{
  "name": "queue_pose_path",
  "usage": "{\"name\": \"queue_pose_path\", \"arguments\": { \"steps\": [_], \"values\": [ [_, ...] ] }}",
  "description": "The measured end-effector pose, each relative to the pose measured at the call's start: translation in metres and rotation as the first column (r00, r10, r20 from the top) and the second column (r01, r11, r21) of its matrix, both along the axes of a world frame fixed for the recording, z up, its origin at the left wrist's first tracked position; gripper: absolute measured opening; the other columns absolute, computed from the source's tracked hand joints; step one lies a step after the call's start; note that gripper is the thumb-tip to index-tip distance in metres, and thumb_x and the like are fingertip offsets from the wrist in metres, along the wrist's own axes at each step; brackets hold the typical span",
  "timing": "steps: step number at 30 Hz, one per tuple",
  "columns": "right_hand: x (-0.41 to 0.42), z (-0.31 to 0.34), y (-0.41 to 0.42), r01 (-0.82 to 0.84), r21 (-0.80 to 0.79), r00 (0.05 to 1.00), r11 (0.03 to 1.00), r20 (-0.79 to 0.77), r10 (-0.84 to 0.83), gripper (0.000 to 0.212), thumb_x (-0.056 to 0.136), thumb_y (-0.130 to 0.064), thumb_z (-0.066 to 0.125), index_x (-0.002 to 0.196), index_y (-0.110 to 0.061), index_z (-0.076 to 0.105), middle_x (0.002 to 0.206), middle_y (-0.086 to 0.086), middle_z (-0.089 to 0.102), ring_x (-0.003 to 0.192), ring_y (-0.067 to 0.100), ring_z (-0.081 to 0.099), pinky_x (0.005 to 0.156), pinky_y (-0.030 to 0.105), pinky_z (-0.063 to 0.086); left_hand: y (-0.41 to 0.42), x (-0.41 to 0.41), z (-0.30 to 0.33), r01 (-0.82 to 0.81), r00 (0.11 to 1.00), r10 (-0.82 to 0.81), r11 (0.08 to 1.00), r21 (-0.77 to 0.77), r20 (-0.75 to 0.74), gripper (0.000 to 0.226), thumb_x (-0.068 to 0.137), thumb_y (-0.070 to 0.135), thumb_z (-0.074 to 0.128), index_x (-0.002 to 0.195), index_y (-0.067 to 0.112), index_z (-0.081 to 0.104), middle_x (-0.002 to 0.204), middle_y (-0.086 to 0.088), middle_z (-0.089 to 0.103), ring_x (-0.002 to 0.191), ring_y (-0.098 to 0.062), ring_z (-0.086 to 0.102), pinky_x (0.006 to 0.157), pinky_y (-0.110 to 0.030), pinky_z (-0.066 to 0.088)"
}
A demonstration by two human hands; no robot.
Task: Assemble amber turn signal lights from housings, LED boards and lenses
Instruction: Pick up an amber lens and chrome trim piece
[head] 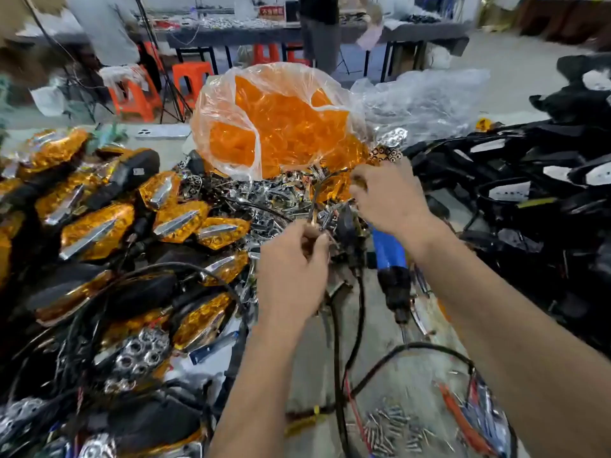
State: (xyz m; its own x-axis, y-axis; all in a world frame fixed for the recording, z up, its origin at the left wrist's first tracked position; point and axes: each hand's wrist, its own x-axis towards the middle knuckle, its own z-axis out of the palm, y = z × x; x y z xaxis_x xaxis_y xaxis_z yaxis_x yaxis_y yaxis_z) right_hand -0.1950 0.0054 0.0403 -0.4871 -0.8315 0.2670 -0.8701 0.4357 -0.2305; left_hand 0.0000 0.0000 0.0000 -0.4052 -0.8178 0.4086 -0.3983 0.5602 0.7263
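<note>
My left hand point(292, 259) pinches a small chrome part with thin wires over the heap of chrome reflector pieces point(264, 196) at the table's middle. My right hand point(390, 196) reaches further back, its fingers curled round something at the edge of the amber lenses; the thing itself is hidden. A clear plastic bag of amber lenses point(274, 127) stands just behind. Finished amber turn signals point(99, 233) with chrome arrows lie piled at the left. Black housings point(515, 180) are heaped at the right.
A blue-handled electric screwdriver point(390, 266) lies under my right forearm, its black cable looping toward me. Loose screws point(393, 428) are scattered at the near right. Orange stools point(139, 94) and another workbench point(297, 28) stand beyond the table.
</note>
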Motion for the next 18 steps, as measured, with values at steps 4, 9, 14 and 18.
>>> {"name": "queue_pose_path", "arguments": {
  "steps": [4, 9, 14, 18],
  "values": [
    [-0.005, -0.012, -0.031, 0.059, 0.196, 0.998, 0.979, 0.026, -0.065, 0.037, 0.104, -0.032, 0.043, 0.137, -0.040, 0.059, 0.143, 0.013, 0.055, 0.141, 0.043, 0.026, 0.113, 0.067, 0.022, -0.015, -0.002, -0.007, -0.012, 1.000, 0.015, 0.992, 0.122, -0.027, 0.016, 0.098, 0.027, 0.066, 0.082, 0.032, 0.065, 0.076, 0.016, 0.070, 0.070, -0.002, 0.070, 0.069, -0.027, 0.058],
    [-0.001, -0.028, -0.038, 0.090, 0.127, 0.995, 0.988, 0.024, -0.093, 0.032, 0.103, -0.032, 0.045, 0.122, -0.033, 0.070, 0.132, 0.007, 0.063, 0.137, 0.039, 0.029, 0.108, 0.065, 0.025, -0.021, -0.002, -0.016, 0.013, 0.999, -0.004, 0.981, 0.192, -0.047, 0.015, 0.097, 0.027, 0.065, 0.082, 0.031, 0.066, 0.076, 0.012, 0.073, 0.073, -0.011, 0.073, 0.074, -0.041, 0.061],
    [0.002, -0.022, -0.028, 0.118, 0.044, 0.980, 0.992, 0.157, -0.124, 0.027, 0.105, -0.037, 0.051, 0.119, -0.029, 0.073, 0.130, 0.005, 0.065, 0.141, 0.032, 0.029, 0.112, 0.057, 0.023, -0.022, -0.002, -0.015, 0.008, 0.997, 0.011, 0.966, 0.257, -0.071, 0.016, 0.095, 0.027, 0.065, 0.080, 0.031, 0.068, 0.073, 0.010, 0.073, 0.073, -0.012, 0.073, 0.074, -0.044, 0.062],
    [0.016, -0.009, 0.003, 0.061, -0.007, 0.975, 0.998, 0.212, -0.059, 0.027, 0.102, -0.038, 0.060, 0.120, -0.023, 0.075, 0.129, 0.005, 0.069, 0.138, 0.032, 0.043, 0.114, 0.054, 0.033, -0.022, 0.002, -0.012, 0.034, 0.987, 0.016, 0.952, 0.304, -0.161, 0.015, 0.096, 0.024, 0.064, 0.082, 0.026, 0.068, 0.073, 0.006, 0.073, 0.065, -0.013, 0.074, 0.069, -0.047, 0.063]
  ]
}}
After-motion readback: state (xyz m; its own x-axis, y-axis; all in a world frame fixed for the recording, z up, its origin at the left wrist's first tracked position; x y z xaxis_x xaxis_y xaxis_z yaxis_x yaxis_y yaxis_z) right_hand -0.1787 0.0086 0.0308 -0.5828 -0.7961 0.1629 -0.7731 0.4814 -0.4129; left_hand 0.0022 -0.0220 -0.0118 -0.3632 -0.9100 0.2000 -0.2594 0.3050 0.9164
